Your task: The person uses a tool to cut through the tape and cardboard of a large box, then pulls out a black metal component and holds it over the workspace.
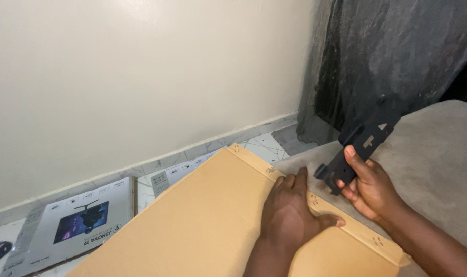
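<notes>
Head-cam view, looking down at two bare hands over a brown cardboard flap (202,215) lying across a grey cushioned surface (433,164).

Left hand (290,215): flat on the flap, palm down. Fingers together and pointing away from the body, thumb spread out to the right. It grips nothing and seems to press the cardboard down. Fingertips sit just short of the flap's stapled far edge.

Right hand (369,187): closed round the lower end of a black metal bracket (362,141). Thumb lies on the front face and the other fingers curl behind. The bracket is a flat stamped plate w/ small cut-outs. It runs up and right from the fingers, tilted, raised clear of the cardboard and the grey surface. Its lower tip hangs just past the flap edge, near the left thumb.

Progress, judged from this view: the bracket is already out and in hand, so that bit looks done. It isn't fitted to anything visible, and no matching part, screw or tool shows. The flap lies open, and what sits under it can't be seen.

Beyond the left fingertips: pale tiled floor (267,146), a printed box lid showing a monitor (79,220), and a cream wall (141,77). Beyond the right fingers, a dark grey curtain (397,51) hangs down.
</notes>
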